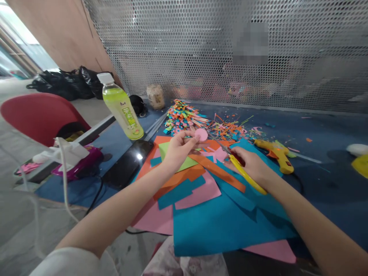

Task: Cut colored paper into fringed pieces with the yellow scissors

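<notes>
Between the thumb and fingers of my left hand (180, 148) is a pink paper circle (201, 134), held up above the papers. My right hand (249, 165) is closed around yellow-handled scissors (244, 173), whose blades point up and left toward the circle. I cannot tell whether the blades touch the paper. Beneath both hands lie sheets of coloured paper: a large blue sheet (212, 230), an orange strip (220, 172), a pink piece (201, 193) and a green piece (186, 164). Behind my left hand stands a cone-shaped pile of many-coloured paper strips (184, 115).
A bottle with green liquid (122, 109) and a black phone (128, 165) are on the left. Paper scraps (227, 128) lie behind the scissors. To the right rests a yellow glue gun (277, 153). A perforated metal panel (184, 53) closes off the back.
</notes>
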Tool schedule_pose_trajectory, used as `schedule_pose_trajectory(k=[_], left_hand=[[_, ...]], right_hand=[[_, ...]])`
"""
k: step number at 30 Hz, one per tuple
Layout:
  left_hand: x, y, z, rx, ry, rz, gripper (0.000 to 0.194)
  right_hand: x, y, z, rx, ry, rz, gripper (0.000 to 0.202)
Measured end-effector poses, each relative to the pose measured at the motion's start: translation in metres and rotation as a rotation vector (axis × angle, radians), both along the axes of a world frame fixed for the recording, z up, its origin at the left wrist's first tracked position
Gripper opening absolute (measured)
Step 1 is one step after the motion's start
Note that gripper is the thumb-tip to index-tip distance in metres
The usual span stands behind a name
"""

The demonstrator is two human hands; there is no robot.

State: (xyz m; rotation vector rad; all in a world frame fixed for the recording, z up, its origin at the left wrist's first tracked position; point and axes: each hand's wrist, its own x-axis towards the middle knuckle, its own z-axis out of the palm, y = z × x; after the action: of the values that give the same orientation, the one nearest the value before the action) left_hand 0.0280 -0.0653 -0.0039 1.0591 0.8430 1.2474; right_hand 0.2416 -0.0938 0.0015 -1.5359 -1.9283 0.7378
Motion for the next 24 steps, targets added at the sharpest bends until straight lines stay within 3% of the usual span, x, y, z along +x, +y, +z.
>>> schedule_pose_trajectory(k=[8,14,24], left_hand=[[0.005,-0.009,0.005,0.043,0.031,-0.056,0.043],[0.006,-0.012,0.005,0.047,-0.013,-0.096,0.046],[0.008,-0.009,0.001,0.029,0.071,-0.066,0.041]], right_hand=[[0.004,-0.006,-0.007,-0.107,0.038,0.062,0.036],[0.002,-0.007,-0.002,-0.079,0.100,0.079,0.030],[0.001,-0.006,-0.002,-0.114,0.076,0.027,0.041]])
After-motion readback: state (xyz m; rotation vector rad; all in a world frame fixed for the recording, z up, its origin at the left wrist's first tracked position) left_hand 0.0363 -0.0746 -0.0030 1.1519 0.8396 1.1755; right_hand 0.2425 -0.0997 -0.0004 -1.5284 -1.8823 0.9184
